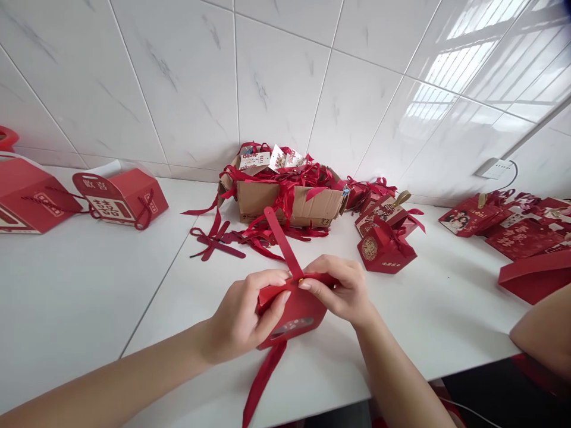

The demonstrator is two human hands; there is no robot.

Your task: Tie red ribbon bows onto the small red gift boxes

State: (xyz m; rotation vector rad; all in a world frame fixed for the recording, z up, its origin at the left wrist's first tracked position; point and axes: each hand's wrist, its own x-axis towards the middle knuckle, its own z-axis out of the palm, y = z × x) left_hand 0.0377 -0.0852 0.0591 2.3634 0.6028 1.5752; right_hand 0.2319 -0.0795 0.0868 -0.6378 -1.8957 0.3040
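Note:
A red gift box (303, 310) stands near the front of the white table, with an oval patch low on its near face. My left hand (250, 309) pinches the left part of its top edge between thumb and fingers. At the right part of the same edge, my right hand (339, 285) is closed, its thumb beside a small gold stud. From between the hands a red strap (283, 242) sticks up and leans left. A dark red ribbon (265, 380) trails from under the box toward me. The fingertips behind the box are partly hidden.
Behind the box, a cardboard carton (259, 201) overflows with red ribbons and tags. Loose straps (223, 246) lie before it. Finished-looking red boxes (387, 252) stand right of centre, more gift boxes (513, 235) farther right, and rope-handled boxes (127, 199) at left. Another person's arm (544, 333) rests at right.

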